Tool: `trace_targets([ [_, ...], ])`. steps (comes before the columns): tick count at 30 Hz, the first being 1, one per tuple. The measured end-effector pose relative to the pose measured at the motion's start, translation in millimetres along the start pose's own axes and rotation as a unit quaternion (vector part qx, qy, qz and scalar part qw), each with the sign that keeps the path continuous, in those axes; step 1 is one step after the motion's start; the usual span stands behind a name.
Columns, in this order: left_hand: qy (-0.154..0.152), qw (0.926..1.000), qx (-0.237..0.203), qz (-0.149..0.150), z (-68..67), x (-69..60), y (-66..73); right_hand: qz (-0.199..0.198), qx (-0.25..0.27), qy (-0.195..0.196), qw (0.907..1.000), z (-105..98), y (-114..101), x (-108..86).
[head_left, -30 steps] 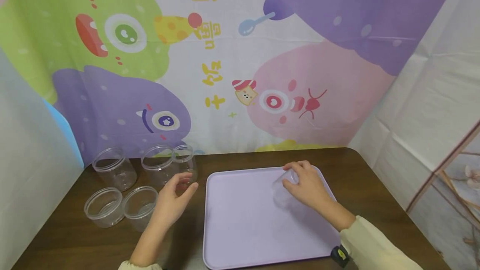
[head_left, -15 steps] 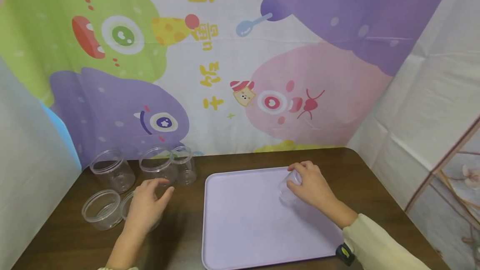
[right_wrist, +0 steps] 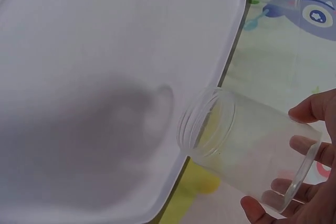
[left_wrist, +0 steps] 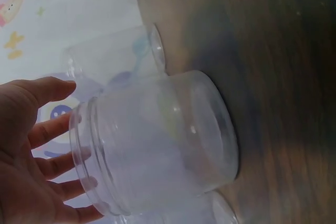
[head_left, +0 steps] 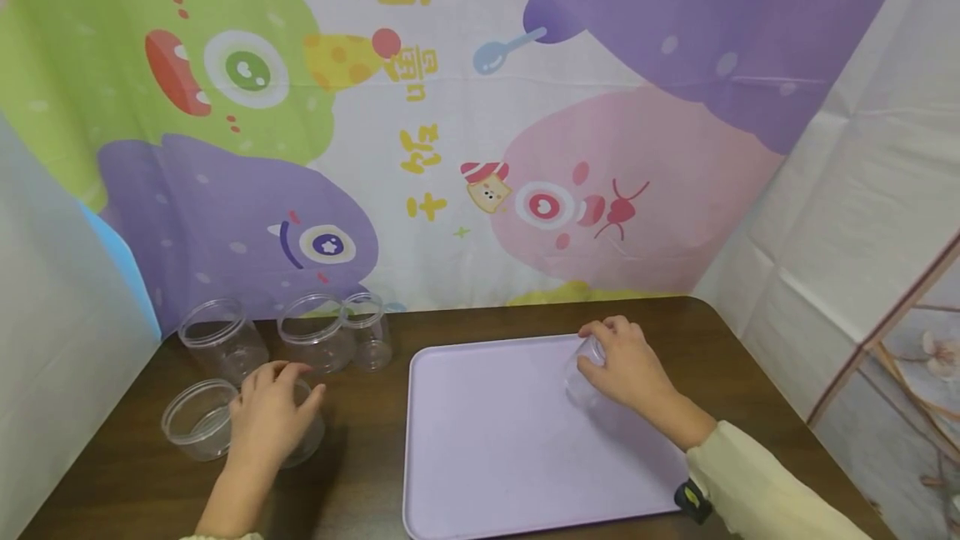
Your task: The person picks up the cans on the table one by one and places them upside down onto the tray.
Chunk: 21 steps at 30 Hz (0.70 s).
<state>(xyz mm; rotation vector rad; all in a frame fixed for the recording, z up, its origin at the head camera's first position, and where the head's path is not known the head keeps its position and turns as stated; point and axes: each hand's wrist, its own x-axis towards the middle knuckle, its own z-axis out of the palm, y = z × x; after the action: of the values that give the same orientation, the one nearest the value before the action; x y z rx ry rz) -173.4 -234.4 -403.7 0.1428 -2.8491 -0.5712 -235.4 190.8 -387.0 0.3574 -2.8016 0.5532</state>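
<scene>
My right hand (head_left: 628, 369) grips a clear plastic jar (right_wrist: 252, 145) by its base end. The jar is mouth down, its threaded rim toward the lilac tray (head_left: 480, 440), and its shadow lies apart from it on the tray. My left hand (head_left: 266, 415) is over another clear jar (left_wrist: 152, 145), which stands upright on the table. In the left wrist view its fingers reach round the far side of that jar's rim, while the thumb stays apart from the rim.
Beside my left hand stands a low clear jar (head_left: 198, 423). Behind are a taller jar (head_left: 225, 340), a wide jar (head_left: 315, 336) and a narrow jar (head_left: 369, 336) on the brown table (head_left: 367, 457). A cartoon cloth (head_left: 450, 273) hangs behind.
My left hand has moved left and down from beside the back jars to the front jar's rim. My right hand has shifted slightly right with its jar.
</scene>
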Motion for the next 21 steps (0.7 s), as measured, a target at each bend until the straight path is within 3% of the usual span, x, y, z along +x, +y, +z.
trace_targets([
  [10,-0.015,0.9998,0.005,-0.011,1.2,-0.5,-5.9,-0.014,-0.023,-0.007,0.9996,-4.8,6.1,9.5],
  [21,-0.039,0.9990,0.007,-0.020,-0.6,2.4,-10.9,-0.001,-0.034,-0.021,0.9992,-3.7,14.0,18.4],
])
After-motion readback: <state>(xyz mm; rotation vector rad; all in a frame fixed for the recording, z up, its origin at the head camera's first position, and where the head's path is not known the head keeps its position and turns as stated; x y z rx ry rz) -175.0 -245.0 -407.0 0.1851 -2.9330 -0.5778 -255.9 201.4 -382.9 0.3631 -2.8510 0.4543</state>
